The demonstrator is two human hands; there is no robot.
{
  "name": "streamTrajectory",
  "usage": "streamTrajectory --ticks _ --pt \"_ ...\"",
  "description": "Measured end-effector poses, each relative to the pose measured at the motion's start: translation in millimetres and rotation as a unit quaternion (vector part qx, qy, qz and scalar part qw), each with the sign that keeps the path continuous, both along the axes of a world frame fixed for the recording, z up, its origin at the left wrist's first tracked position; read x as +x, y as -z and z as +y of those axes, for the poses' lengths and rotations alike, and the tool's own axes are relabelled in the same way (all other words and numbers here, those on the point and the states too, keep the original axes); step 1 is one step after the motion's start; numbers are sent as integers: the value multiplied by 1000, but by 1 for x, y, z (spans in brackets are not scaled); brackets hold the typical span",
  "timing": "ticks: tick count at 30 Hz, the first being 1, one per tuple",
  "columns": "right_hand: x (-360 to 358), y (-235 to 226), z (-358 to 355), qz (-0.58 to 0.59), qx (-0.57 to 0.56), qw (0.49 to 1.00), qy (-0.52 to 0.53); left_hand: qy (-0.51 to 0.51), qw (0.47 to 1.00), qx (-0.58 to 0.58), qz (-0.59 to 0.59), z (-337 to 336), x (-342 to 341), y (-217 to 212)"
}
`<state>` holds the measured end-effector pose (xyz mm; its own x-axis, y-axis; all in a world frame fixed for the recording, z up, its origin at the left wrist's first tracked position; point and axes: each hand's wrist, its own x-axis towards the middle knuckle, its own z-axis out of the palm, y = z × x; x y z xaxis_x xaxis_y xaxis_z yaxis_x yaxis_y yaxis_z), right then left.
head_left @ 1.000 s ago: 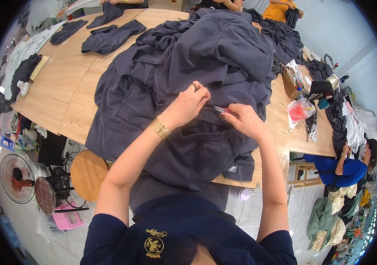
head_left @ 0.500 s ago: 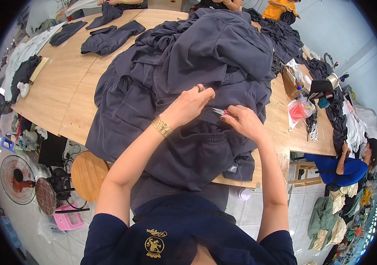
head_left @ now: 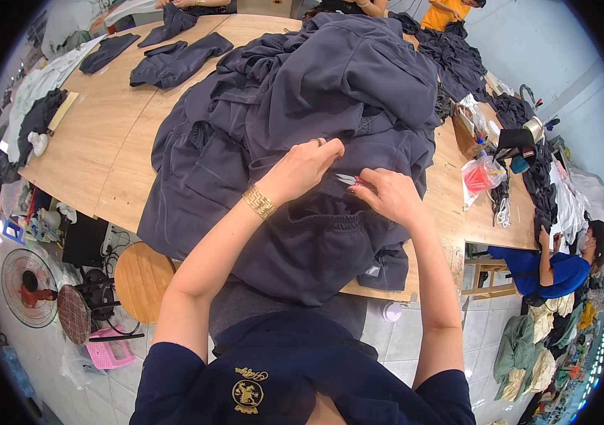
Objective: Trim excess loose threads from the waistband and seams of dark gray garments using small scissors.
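Observation:
A big heap of dark grey garments [head_left: 344, 78] lies in front of me on the wooden table. One garment with a gathered elastic waistband [head_left: 316, 248] drapes toward me over the near edge. My left hand [head_left: 300, 168], with a gold bracelet at its wrist, pinches dark cloth between thumb and fingers. Close on its right, my right hand [head_left: 392, 197] grips small thread snips [head_left: 347, 180] with red handles. Their pale blades point left toward the pinched cloth and look slightly apart. Any thread between them is too fine to make out.
Cut dark pieces [head_left: 181, 60] lie at the table's far left. On the right are a clear bag with something red [head_left: 482, 176] and white cord [head_left: 502, 212]. A round wooden stool [head_left: 144, 282] and a fan [head_left: 29, 287] stand at left; a person in blue [head_left: 550, 273] sits at right.
The snips have shifted slightly left toward my left hand, and their blades show more apart. My left hand stays in place. The hands of the person in blue have moved a little.

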<state>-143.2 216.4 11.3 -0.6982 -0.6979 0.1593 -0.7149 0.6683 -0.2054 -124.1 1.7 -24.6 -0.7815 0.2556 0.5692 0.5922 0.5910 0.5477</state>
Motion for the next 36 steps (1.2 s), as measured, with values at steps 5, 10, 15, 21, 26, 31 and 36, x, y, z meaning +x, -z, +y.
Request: streamTrajectory --ticks 5,10,15,21,26,31,36 --pt "-2 -4 -5 13 22 1000 -9 6 1000 3 -7 0 2 -5" --pt "-1 -8 -13 12 49 999 -15 8 1000 9 -6 0 0 -3" --pt "0 -7 -15 14 79 997 -9 6 1000 28 3 -1 3 -7" --pt "-5 -4 -3 -72 -165 982 59 -117 846 520 -18 -16 22 -29" --pt "-7 3 -8 -157 -204 961 102 57 639 716 -276 3 83 -15" --pt "-8 22 -11 -182 -147 970 72 48 371 775 -509 32 103 -8" --pt "13 -4 -12 -387 -314 866 45 111 291 805 -505 27 89 15"
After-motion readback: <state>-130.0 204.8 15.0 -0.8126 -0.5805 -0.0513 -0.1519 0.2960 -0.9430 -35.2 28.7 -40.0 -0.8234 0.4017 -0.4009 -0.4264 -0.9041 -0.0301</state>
